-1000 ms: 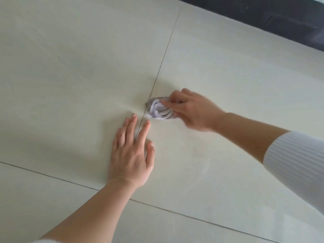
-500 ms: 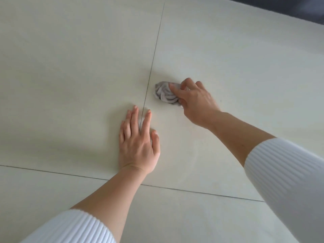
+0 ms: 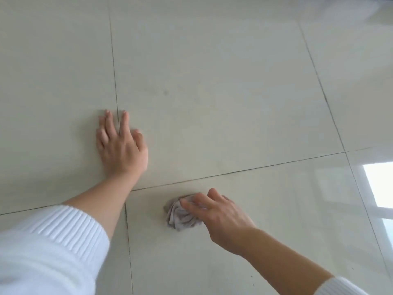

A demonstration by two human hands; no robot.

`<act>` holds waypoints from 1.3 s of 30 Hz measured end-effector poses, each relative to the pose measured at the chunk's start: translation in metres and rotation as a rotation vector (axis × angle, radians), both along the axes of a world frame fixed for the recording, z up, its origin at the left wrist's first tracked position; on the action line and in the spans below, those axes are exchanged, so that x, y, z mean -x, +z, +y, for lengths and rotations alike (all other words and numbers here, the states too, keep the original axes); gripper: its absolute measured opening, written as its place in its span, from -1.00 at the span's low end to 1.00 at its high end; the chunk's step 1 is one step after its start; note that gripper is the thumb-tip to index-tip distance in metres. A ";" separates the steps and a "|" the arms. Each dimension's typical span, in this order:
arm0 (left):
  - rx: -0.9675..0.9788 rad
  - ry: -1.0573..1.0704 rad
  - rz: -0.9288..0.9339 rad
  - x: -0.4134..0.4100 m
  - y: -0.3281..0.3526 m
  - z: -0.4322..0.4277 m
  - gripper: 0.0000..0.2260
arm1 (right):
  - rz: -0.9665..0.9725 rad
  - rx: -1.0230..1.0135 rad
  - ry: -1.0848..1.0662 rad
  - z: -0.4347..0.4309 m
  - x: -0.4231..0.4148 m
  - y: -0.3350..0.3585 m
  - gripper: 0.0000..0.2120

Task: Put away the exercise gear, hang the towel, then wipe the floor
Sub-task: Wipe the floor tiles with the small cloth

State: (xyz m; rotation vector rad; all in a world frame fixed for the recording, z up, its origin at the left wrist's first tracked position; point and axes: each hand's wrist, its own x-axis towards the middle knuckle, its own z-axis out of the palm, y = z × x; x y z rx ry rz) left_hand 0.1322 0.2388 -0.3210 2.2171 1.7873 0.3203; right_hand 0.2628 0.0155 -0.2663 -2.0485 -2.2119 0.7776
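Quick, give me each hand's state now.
Left hand: open, flat on the floor.
Right hand: closed on the rag, pressing it down.

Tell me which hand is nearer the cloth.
Right. The right hand holds the cloth against the floor; the left hand lies flat on the floor, apart from the cloth, farther out and to its left.

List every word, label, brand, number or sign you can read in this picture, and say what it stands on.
None: no readable text anywhere in view.
The floor, the grey cloth under the right hand, the left hand and the white sleeve bear no writing.
The bright patch is a reflection on the tiles, not a sign.
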 end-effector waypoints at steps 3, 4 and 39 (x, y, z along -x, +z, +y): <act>0.010 -0.015 -0.012 0.003 -0.001 0.001 -0.48 | -0.054 -0.055 0.194 -0.026 -0.013 -0.003 -0.22; 0.023 -0.035 0.009 0.004 -0.001 0.000 -0.44 | -0.080 -0.071 0.244 -0.030 -0.022 -0.003 -0.23; 0.329 -0.440 0.278 0.123 0.033 -0.192 -0.43 | -0.306 -0.140 -0.666 -0.102 -0.109 -0.018 -0.43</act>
